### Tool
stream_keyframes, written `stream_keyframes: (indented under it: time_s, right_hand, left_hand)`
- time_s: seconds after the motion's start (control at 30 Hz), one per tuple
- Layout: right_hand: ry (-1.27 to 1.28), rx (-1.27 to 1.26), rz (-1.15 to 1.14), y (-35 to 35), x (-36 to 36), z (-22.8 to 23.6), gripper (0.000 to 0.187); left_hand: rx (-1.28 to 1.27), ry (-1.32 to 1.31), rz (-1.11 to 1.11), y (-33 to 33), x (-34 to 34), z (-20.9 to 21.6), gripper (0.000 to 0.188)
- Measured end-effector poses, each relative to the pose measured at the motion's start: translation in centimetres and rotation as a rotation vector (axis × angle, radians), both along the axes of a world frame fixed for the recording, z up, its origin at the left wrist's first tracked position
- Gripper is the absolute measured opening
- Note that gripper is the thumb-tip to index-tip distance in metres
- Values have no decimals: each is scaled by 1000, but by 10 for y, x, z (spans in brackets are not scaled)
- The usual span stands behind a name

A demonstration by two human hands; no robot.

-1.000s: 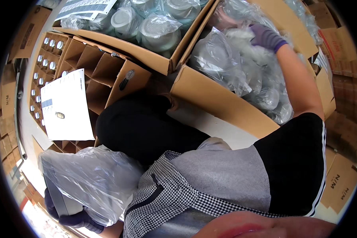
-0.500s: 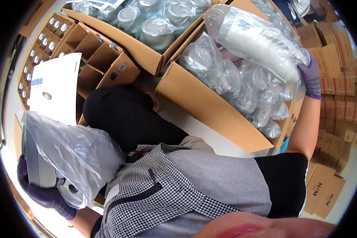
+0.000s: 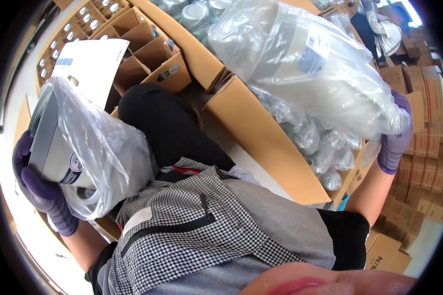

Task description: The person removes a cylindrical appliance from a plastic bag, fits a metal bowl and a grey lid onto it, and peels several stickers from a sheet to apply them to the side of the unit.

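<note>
At the left, my left hand (image 3: 42, 189), in a purple glove, is closed around the grey rim of a cylindrical container (image 3: 59, 157) with a silvery body and small labels. A loose clear plastic bag (image 3: 115, 152) covers much of it. On the other side, my right hand (image 3: 396, 130), also gloved, grips the bunched end of a large clear bag. Inside that bag is a pale, bulky container (image 3: 285, 54) with a grey band and a printed label; its exact kind is hard to make out. It hangs above an open carton (image 3: 266, 142) of bag-wrapped clear items (image 3: 315, 137).
Another carton (image 3: 182, 37) with bagged, lidded containers (image 3: 196, 17) stands at the back. At the far left are divided cartons (image 3: 138, 37) and a white printed sheet (image 3: 91, 64). Stacked boxes (image 3: 418, 98) line the right, with another person (image 3: 379, 29) beyond. My knee (image 3: 157, 118) is between the cartons.
The bagged container in my right hand now fills more of the view above the carton and is turned more label-up. My left hand and its container have risen.
</note>
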State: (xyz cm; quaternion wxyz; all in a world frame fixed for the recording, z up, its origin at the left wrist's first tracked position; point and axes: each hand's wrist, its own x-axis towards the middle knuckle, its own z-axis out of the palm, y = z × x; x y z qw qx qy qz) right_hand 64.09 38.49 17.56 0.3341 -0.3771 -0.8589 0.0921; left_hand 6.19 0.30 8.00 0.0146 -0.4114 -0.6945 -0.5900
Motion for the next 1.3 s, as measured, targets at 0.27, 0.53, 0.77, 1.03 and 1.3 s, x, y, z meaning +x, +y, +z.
stream_keyframes:
  time_s: [0.27, 0.53, 0.77, 1.03, 1.3]
  right_hand:
    - [22, 14, 170, -10, -27, 11, 27]
    - [-143, 172, 72, -18, -35, 17, 26]
    - [-209, 24, -57, 72, 26, 23, 48]
    - [-966, 444, 69, 119, -57, -29, 29]
    - [-1397, 449, 459, 110, -77, -153, 9]
  left_hand:
    - [-5, 5, -31, -2, 1, 5, 69]
    - [-29, 36, -16, -3, 2, 7, 68]
    - [-40, 75, 122, -1, 10, 11, 65]
    - [-92, 97, 165, 4, 12, 14, 76]
    - [-156, 153, 300, 14, 29, 20, 89]
